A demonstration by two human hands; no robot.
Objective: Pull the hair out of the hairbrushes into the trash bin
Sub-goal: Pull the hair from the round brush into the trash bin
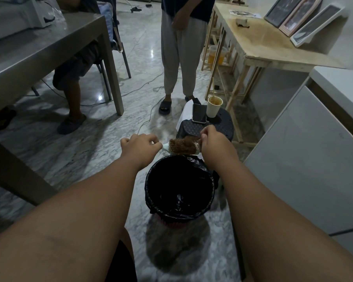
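Observation:
A white hairbrush (172,148) lies sideways in the air, just above the far rim of the trash bin (151,186). Its bristles are matted with brown hair (184,147). My left hand (140,146) is closed around the brush handle at its left end. At the brush's right end, my right hand (211,142) pinches the brown hair with fingertips. The bin is round, lined with a black bag, and stands on the floor between my forearms. Its inside is dark.
A dark stool (212,125) behind the bin carries a phone (199,113) and a paper cup (214,106). One person stands beyond it and another sits at the grey table (49,51) on the left. A white cabinet (306,159) is at right, a wooden bench (259,43) behind.

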